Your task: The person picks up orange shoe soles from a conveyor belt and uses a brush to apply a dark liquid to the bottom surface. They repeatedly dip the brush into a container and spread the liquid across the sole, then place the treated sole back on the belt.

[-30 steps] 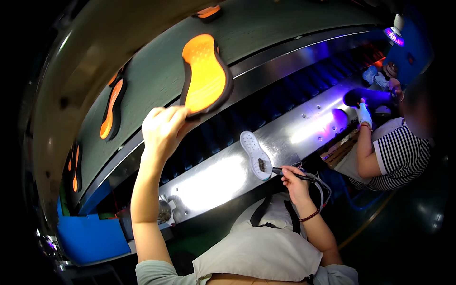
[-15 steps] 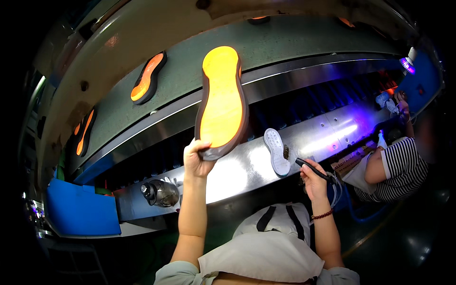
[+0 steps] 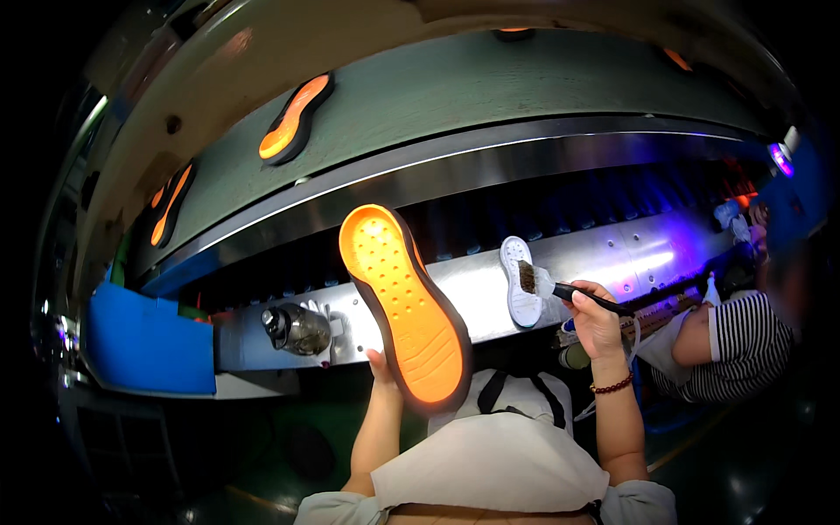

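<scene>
My left hand (image 3: pixel 385 372) grips a shoe sole (image 3: pixel 407 315) with an orange inner face and dark rim. Its thumb shows at the sole's left edge, while the other fingers are hidden behind it. The sole is held up in front of the steel ledge, its dimpled orange face turned toward me. My right hand (image 3: pixel 598 321) is closed around the black handle of a brush (image 3: pixel 541 281). The brush's brown bristles lie over a white sole-shaped piece (image 3: pixel 525 306) on the ledge; whether they touch it I cannot tell.
Beyond the steel ledge (image 3: pixel 472 302) runs a green conveyor belt (image 3: pixel 420 101) carrying several orange-and-dark soles. A dark bottle (image 3: pixel 302 330) stands on the ledge at left, near a blue panel (image 3: pixel 149 337). A co-worker in a striped sleeve (image 3: pixel 751 346) sits at right.
My left hand has brought the orange sole down and nearer, away from over the belt. The brush head has come over the white piece. The whole view has shifted slightly.
</scene>
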The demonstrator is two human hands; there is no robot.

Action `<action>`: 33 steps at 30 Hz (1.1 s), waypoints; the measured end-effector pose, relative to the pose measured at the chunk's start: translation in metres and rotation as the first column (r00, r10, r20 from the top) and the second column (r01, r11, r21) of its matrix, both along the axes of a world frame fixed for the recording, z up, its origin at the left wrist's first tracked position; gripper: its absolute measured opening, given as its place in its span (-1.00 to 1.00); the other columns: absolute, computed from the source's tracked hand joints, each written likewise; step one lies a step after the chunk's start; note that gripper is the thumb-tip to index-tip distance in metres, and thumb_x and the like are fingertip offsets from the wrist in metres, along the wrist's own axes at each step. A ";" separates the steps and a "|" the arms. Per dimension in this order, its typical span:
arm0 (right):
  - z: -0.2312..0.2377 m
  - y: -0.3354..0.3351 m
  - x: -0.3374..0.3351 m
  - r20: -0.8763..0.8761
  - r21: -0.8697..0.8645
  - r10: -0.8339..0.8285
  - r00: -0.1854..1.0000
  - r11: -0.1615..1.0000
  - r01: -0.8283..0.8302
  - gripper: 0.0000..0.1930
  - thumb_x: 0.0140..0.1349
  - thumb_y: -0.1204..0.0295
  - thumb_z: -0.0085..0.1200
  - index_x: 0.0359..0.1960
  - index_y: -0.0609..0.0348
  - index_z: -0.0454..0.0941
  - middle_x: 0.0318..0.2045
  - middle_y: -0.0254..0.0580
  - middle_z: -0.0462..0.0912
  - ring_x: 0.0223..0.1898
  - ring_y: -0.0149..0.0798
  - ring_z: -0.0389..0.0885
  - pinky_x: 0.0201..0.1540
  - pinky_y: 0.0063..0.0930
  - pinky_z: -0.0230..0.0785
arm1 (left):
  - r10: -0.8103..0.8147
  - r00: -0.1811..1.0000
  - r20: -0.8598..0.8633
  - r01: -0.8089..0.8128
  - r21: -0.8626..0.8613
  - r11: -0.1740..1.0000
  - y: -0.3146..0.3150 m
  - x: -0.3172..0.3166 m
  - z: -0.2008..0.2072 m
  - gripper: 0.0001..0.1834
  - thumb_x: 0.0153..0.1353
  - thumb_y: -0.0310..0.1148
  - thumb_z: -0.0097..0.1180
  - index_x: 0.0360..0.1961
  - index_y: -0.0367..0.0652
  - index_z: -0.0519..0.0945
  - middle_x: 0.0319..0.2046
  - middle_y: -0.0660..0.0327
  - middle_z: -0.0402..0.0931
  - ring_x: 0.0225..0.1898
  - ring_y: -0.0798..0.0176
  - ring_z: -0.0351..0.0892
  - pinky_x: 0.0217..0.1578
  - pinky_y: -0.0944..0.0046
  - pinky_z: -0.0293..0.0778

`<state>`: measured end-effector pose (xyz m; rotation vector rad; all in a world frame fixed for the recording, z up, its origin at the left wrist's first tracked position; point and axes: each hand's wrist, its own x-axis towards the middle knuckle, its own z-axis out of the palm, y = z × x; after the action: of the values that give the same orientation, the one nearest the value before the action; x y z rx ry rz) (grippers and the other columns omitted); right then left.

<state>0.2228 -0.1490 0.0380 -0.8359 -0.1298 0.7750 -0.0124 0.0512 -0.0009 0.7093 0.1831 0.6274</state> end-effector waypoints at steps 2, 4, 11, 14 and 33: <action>0.017 0.006 0.003 0.051 0.051 0.117 0.992 0.992 -0.119 -0.81 -0.03 0.64 0.05 -0.31 0.35 0.48 -0.29 -0.02 0.56 -0.20 -0.29 0.51 -0.05 -0.51 0.32 | -0.033 0.997 0.074 0.053 -0.280 0.959 0.018 0.014 0.010 -0.10 -0.07 0.30 -0.04 0.15 -0.18 0.21 0.10 0.07 0.25 0.09 0.04 0.27 0.11 0.06 0.17; 0.027 0.018 0.001 0.138 0.033 0.238 0.961 0.969 -0.245 -0.82 -0.04 0.65 0.06 -0.33 0.34 0.49 -0.30 -0.02 0.57 -0.23 -0.28 0.53 -0.08 -0.50 0.35 | -0.050 0.984 0.171 0.117 -0.408 0.906 0.043 0.028 0.009 -0.15 -0.03 0.28 -0.07 0.13 -0.16 0.24 0.08 0.10 0.28 0.07 0.07 0.31 0.09 0.08 0.20; 0.030 0.071 0.014 0.305 -0.105 0.410 0.860 0.912 -0.397 -0.80 -0.04 0.60 0.13 -0.31 0.34 0.54 -0.38 -0.17 0.59 -0.33 -0.44 0.53 -0.22 -0.63 0.36 | -0.097 0.980 0.176 0.154 -0.351 0.924 0.011 0.083 0.024 -0.23 -0.06 0.24 -0.01 0.06 -0.11 0.34 0.03 0.19 0.36 0.04 0.17 0.37 0.00 0.18 0.33; 0.040 0.087 0.020 0.351 -0.118 0.423 0.835 0.905 -0.409 -0.81 -0.03 0.58 0.13 -0.32 0.34 0.54 -0.39 -0.18 0.60 -0.36 -0.46 0.54 -0.24 -0.66 0.38 | -0.097 0.976 0.195 0.164 -0.363 0.917 -0.010 0.102 0.027 -0.10 -0.11 0.40 -0.19 0.12 -0.04 0.24 0.04 0.20 0.31 0.05 0.18 0.32 0.00 0.19 0.34; 0.059 0.065 -0.018 0.984 -0.177 0.177 0.010 0.983 0.051 -0.85 -0.24 0.57 0.13 -0.52 0.16 0.53 -0.49 -0.20 0.59 -0.38 -0.22 0.57 -0.28 -0.42 0.36 | 0.128 0.982 -0.137 -0.142 -0.097 0.985 -0.018 0.129 0.046 -0.23 0.10 0.33 -0.50 0.09 -0.05 0.24 0.04 0.23 0.31 0.03 0.26 0.32 0.03 0.27 0.28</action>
<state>0.2053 -0.0839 0.0969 -1.4553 -1.5009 0.0567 0.1168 0.0331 0.0447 0.6385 0.3858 0.6962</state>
